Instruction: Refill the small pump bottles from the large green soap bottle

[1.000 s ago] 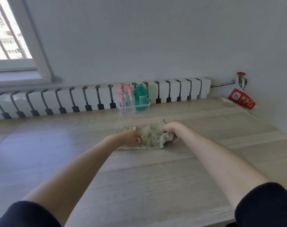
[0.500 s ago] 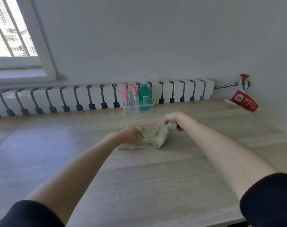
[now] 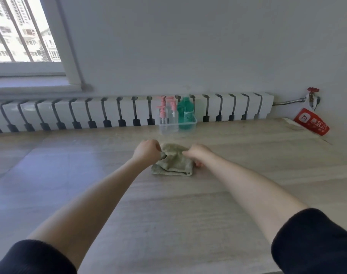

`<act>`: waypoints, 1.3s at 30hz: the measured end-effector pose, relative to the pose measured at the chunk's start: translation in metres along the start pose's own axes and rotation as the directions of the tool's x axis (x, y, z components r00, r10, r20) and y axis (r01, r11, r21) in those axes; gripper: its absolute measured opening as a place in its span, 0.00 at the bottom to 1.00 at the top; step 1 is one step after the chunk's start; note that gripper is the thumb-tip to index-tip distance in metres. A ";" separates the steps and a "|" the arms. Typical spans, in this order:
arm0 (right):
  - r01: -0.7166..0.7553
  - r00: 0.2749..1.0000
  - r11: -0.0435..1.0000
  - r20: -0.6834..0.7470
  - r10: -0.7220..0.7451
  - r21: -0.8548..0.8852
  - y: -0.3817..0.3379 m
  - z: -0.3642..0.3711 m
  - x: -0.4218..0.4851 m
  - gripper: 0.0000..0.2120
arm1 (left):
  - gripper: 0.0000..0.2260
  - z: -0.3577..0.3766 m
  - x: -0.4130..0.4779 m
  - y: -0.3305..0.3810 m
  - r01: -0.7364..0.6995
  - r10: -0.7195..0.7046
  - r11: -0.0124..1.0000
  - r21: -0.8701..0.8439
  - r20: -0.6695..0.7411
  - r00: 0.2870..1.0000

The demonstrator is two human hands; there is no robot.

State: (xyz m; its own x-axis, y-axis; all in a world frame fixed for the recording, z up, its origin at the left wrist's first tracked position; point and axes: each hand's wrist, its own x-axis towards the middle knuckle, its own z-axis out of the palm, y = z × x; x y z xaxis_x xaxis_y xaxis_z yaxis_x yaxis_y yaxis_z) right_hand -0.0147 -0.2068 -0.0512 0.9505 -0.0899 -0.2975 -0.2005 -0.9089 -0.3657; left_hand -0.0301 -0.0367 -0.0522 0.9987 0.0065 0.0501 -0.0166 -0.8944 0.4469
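Cloth lay folded smaller than before — left hand and right hand pinched it; pump bottles untouched, so refilling hadn't begun.

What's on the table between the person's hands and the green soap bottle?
Head view: only bare table and the front wall of the clear tub holding the green soap bottle. Left hand and right hand grip a green cloth.

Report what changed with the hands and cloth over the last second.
The right hand lifted the right edge of the cloth and folded it toward the left hand, making a smaller bundle; both still grip it. The pump bottles and green soap bottle stayed in the clear tub.
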 end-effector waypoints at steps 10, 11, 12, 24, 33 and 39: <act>-0.089 0.993 0.779 0.118 0.020 0.621 0.007 0.015 0.019 0.10 | 0.15 0.017 0.008 -0.012 0.177 -0.187 0.982 0.072 0.167 0.968; -0.112 0.988 0.722 0.156 0.005 0.683 0.009 0.013 0.021 0.10 | 0.14 0.019 0.010 -0.009 0.173 -0.188 0.980 0.093 0.193 0.963; -0.138 0.982 0.673 0.191 -0.006 0.727 0.009 0.012 0.020 0.10 | 0.14 0.020 0.012 -0.007 0.169 -0.185 0.981 0.094 0.201 0.962; 0.035 0.767 0.399 -0.281 0.577 0.916 0.077 -0.099 0.082 0.17 | 0.16 0.026 0.082 0.067 -0.051 0.050 0.998 -0.044 -0.020 0.999; 0.136 0.946 0.973 -0.316 -0.073 0.185 0.061 -0.085 0.173 0.18 | 0.17 0.047 0.122 0.064 -0.095 0.090 0.992 -0.081 -0.071 0.993; -0.034 0.962 0.985 -0.273 -0.014 -0.170 0.063 -0.047 0.195 0.19 | 0.21 0.053 0.132 0.053 -0.135 0.131 0.991 -0.012 -0.168 0.977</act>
State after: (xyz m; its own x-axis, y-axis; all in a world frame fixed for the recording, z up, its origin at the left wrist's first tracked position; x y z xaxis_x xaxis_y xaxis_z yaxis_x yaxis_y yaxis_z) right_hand 0.1688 -0.3005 -0.0905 0.9819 -0.1848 -0.0408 -0.1892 -0.9613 -0.2002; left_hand 0.1036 -0.1071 -0.0690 0.9655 -0.0361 0.2578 -0.1523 -0.8815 0.4470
